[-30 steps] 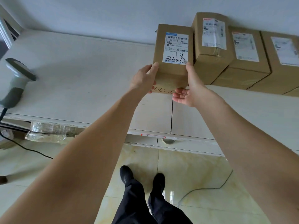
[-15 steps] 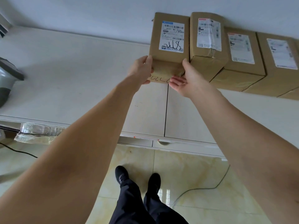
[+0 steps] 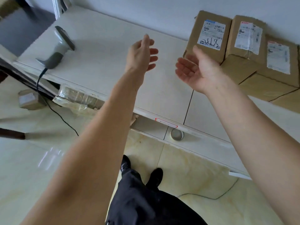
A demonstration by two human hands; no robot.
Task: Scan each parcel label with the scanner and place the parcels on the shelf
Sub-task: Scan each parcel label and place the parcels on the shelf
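**Shelf stock: parcels in a row at the wall, both hands free**

Item 1. Parcel with the scrawled label [image 3: 209, 36]: brown carton standing on the shelf [image 3: 103, 62], back against the wall, label facing out. It sits at the left end of the row, touching the second parcel [image 3: 246, 38], which touches a third parcel [image 3: 279, 57]. Judged reason for the arrangement: labels turned forward stay readable, and packing side by side leaves the left stretch of shelf free for more.

Item 2. Scanner [image 3: 60, 46]: grey handheld unit resting on the left end of the shelf, well apart from the parcels, its cable dropping over the front edge. Probably parked there to stay within reach.

Item 3. Left hand [image 3: 141, 52]: fingers straight and slightly spread, holding nothing, in the air above the shelf between scanner and parcels.

Item 4. Right hand [image 3: 193, 70]: palm turned up, fingers loosely extended, holding nothing; it overlaps the first parcel's lower corner in view, and contact cannot be told.

Item 5. Small box [image 3: 27, 99] on the floor at far left, partly blurred; possibly another parcel.
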